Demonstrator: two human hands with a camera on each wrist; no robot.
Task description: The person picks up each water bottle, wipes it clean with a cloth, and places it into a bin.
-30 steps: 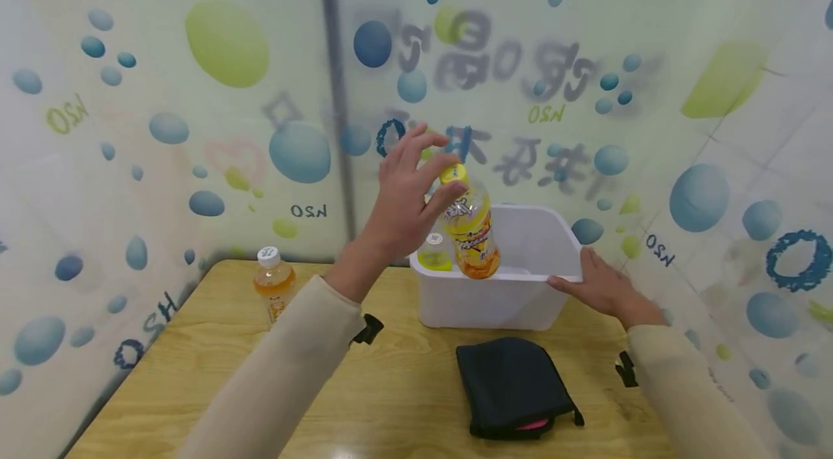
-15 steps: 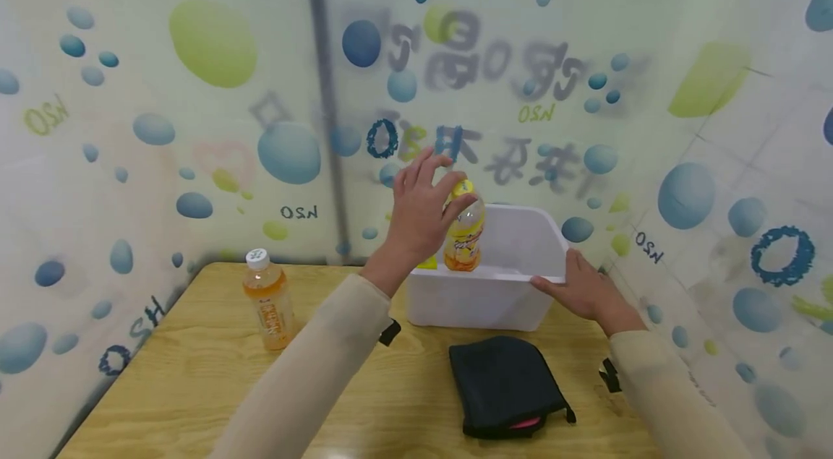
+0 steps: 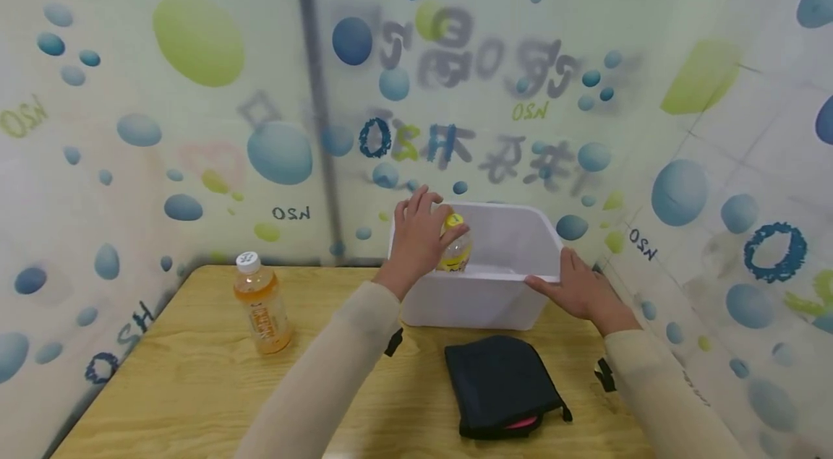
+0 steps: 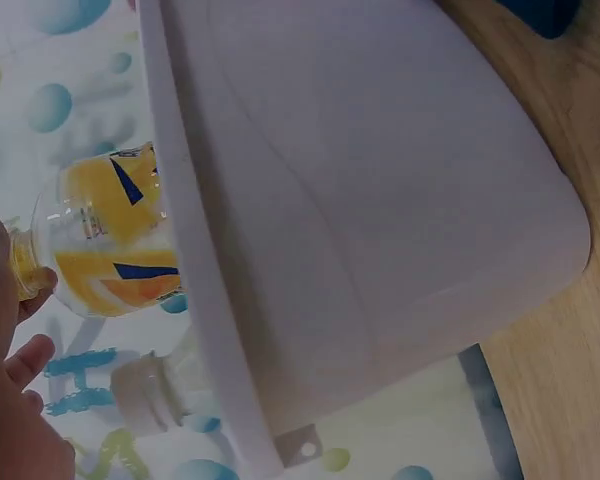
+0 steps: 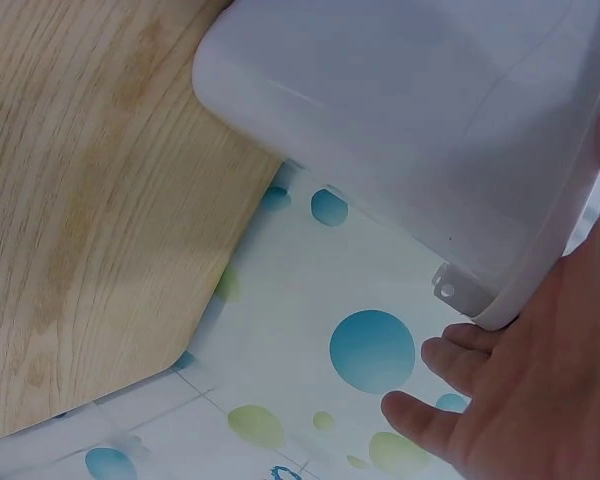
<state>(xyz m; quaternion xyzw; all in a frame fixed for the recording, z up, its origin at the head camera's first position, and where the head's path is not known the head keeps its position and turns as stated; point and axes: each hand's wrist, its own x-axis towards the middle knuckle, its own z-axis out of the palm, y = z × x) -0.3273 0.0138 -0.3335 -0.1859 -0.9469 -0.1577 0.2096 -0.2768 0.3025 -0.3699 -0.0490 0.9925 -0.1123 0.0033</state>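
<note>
With thumb and fingers, my left hand (image 3: pixel 416 236) pinches the yellow cap of a drink bottle (image 3: pixel 458 256). The bottle is upright and partly inside the white plastic bin (image 3: pixel 475 303), its lower part hidden behind the front wall. In the left wrist view its yellow label (image 4: pixel 115 230) shows above the rim. A second, pale-capped bottle (image 4: pixel 145 392) stands beside it there, mostly hidden by the rim. My right hand (image 3: pixel 581 289) holds the bin's front right corner, thumb on the front rim and fingers along the right side.
An orange drink bottle with a white cap (image 3: pixel 263 311) stands on the wooden table (image 3: pixel 176 372) at left. A black pouch (image 3: pixel 504 387) with a bit of pink showing lies in front of the bin. Patterned curtain walls (image 3: pixel 273 83) close in the back and sides.
My left hand has lowered the yellow-capped bottle from above the front rim down into the bin. My right hand stays on the bin's corner. The head view has shifted slightly right.
</note>
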